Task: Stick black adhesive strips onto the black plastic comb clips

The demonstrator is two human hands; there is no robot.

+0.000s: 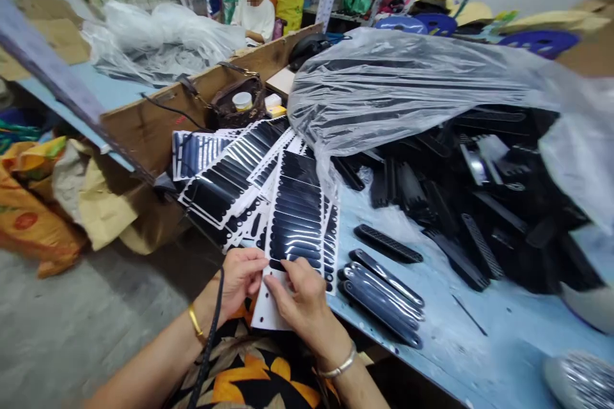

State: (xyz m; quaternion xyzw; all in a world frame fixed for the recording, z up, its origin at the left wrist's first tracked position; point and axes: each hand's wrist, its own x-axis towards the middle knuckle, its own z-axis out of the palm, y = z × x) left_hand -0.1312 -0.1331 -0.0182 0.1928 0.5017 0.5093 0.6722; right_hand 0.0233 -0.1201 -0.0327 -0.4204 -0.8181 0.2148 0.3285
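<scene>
Fingertips of left hand [240,281] pinched narrow on the left edge of a white-backed sheet of glossy black strips [297,217], right at its lowest strip. Right hand [304,297] opposite: thumb over bare white backing, index curled near the same strip; can't tell if a strip is pinched there. Sheet sits at the table edge, bottom end overhanging the lap, top end on more strip sheets [223,182] fanned out behind. Right of it on the blue tabletop [460,364]: row of glossy black elongated parts [378,303] lying side by side, one black part with a textured face [388,243] just behind them. Farther right, heap of loose black parts [446,204], partly under a clear plastic bag [407,83]. Behind the sheets, brown handbag [225,108] and white-lidded tub [242,101] beside a cardboard wall [144,131]. Co-worker in white top [259,18] beyond that.
</scene>
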